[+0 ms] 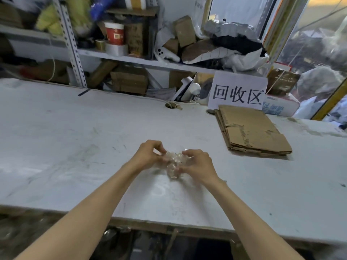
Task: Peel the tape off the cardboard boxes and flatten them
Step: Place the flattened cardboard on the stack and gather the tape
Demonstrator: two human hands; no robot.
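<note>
Both hands (fingers curled) — balling tape.

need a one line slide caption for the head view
Both bare hands, left and right, crumple clear peeled tape beside flattened brown cardboard boxes.

Upper shelf clutter blurred.

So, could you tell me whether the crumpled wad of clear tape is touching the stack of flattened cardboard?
Apart. The head view shows the tape wad held between both hands, with bare white table separating it from the flattened cardboard to its right.
</note>
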